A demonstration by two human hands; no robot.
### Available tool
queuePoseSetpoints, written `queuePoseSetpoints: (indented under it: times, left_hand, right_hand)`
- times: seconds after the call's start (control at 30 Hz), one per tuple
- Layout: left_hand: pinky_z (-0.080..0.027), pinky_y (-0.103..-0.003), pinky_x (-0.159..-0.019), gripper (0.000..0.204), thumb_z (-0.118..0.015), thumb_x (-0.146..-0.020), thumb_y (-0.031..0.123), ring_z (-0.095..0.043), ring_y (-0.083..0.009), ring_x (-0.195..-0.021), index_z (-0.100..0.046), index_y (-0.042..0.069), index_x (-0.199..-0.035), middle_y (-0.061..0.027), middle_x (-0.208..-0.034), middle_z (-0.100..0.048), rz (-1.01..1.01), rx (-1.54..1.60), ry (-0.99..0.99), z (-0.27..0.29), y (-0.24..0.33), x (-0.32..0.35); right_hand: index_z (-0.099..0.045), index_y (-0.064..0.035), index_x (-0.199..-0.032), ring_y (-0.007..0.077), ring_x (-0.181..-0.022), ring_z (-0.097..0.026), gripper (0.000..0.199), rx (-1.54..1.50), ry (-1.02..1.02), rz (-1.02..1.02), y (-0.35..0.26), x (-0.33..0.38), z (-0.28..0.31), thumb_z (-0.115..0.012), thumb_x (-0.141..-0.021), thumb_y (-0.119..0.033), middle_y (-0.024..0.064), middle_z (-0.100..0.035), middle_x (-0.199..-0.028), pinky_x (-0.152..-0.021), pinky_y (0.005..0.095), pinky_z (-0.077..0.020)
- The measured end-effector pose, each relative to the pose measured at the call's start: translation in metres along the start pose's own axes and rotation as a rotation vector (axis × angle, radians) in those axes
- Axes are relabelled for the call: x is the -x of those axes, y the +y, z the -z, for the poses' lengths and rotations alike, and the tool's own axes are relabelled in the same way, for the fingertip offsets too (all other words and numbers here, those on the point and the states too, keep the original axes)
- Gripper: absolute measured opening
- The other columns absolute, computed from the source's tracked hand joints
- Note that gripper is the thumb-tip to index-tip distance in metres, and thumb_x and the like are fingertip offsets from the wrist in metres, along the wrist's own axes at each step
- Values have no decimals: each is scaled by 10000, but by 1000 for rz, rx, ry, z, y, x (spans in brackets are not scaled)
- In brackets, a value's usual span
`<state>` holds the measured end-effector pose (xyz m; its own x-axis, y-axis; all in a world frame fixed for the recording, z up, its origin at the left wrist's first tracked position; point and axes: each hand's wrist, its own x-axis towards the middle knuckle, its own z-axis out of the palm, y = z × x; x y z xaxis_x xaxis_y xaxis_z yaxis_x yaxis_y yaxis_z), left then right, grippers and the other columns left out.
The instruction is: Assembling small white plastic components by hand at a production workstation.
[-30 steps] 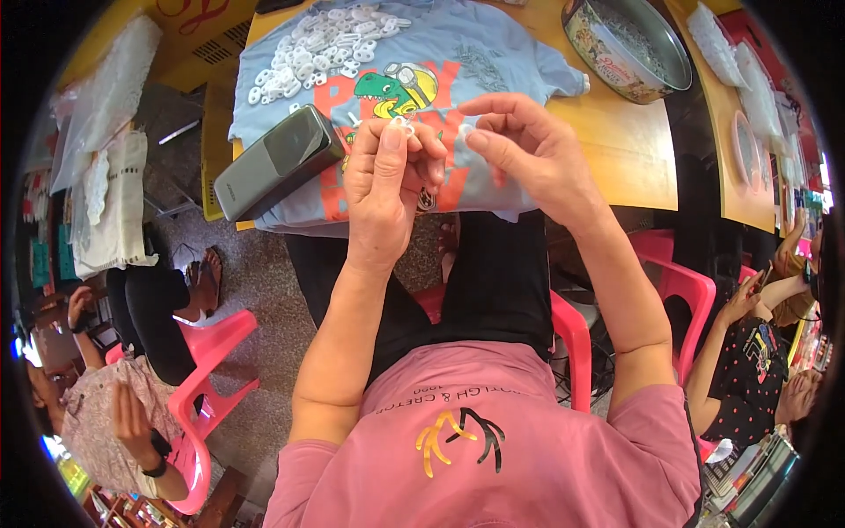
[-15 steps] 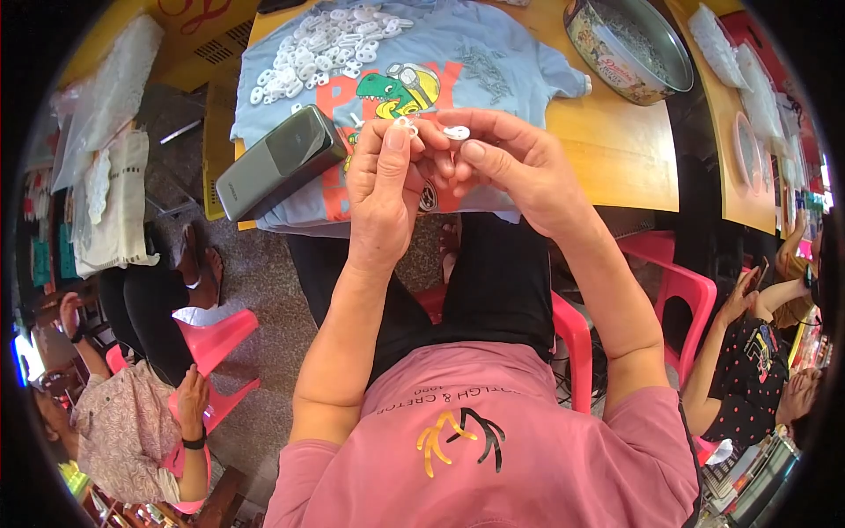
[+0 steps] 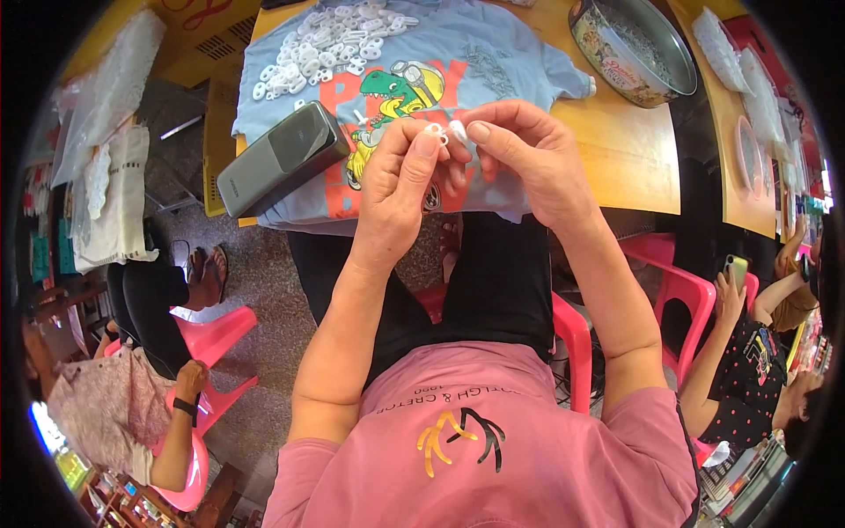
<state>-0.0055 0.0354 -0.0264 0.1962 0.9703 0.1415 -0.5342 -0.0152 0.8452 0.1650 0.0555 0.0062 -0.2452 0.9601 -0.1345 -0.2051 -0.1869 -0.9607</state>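
Over the near half of a light blue T-shirt (image 3: pixel 273 53), my two hands meet with small white plastic pieces between them. My left hand (image 3: pixel 398 180) pinches a white piece with round holes (image 3: pixel 437 133) between thumb and fingers. A smooth white oval piece (image 3: pixel 458 134) sits in the pinch of my right hand (image 3: pixel 539 163). The two pieces are close together; whether they touch I cannot tell. Beyond my hands a heap of white two-holed plastic pieces (image 3: pixel 327 46) lies on the shirt, with a scatter of small thin metallic-looking parts (image 3: pixel 489 72) to its right.
Left of my hands lies a dark grey rectangular device (image 3: pixel 286 160). An oval printed tin (image 3: pixel 616 62) holding many small parts stands on the yellow table (image 3: pixel 629 167) at the far right. Seated people flank me on pink chairs (image 3: pixel 220 339); one at right holds a phone (image 3: pixel 736 267).
My left hand has shifted right, bringing its holed piece nearer the oval one. The oval piece has tilted more upright in my right hand. A person at left has lowered a hand.
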Motion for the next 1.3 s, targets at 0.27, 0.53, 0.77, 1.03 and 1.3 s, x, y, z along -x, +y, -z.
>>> queuePoseSetpoints:
  times: [0.27, 0.53, 0.77, 1.03, 1.3]
  left_hand:
    - [-469, -221, -620, 190, -439, -1046, 207, -561, -84, -709, -494, 51, -952, -43, -853, -592, -6, -25, 0, 0, -1, -1]
    - [-467, -224, -627, 174, -437, -1045, 189, -548, -82, -708, -495, 50, -958, -51, -881, -599, -27, -60, 19, -3, -1, 0]
    - [-458, -216, -627, 170, -447, -1042, 188, -537, -72, -696, -500, 43, -970, -48, -888, -609, -66, -168, 63, -8, -4, 2]
    - [-443, -202, -602, 175, -474, -1033, 193, -524, -50, -665, -536, 33, -997, -29, -834, -613, -87, -238, 78, -8, -6, 2]
    - [-441, -203, -592, 185, -478, -1031, 191, -521, -48, -652, -546, 25, -984, -32, -821, -611, -84, -265, 93, -10, -3, 2]
  right_hand:
    - [-679, -12, -1090, 47, -719, -544, 225, 220, -41, 136, -5, 4, -12, -663, -923, -162, 6, -647, -860, -626, 193, -434]
    - [-672, 6, -1097, 46, -651, -531, 224, 77, 8, 46, -8, 3, -7, -631, -938, -147, 38, -651, -891, -572, 208, -447]
    - [-652, 15, -1157, 55, -612, -509, 271, -203, 81, -33, -9, 1, -9, -623, -930, -130, 37, -647, -886, -551, 227, -465]
    - [-646, 4, -1179, 61, -619, -540, 272, -101, 80, 54, 0, 5, -19, -615, -943, -128, 47, -658, -877, -546, 213, -477]
    - [-650, 12, -1163, 67, -602, -550, 268, -80, 68, 58, 0, 6, -18, -619, -943, -138, 56, -666, -866, -534, 206, -474]
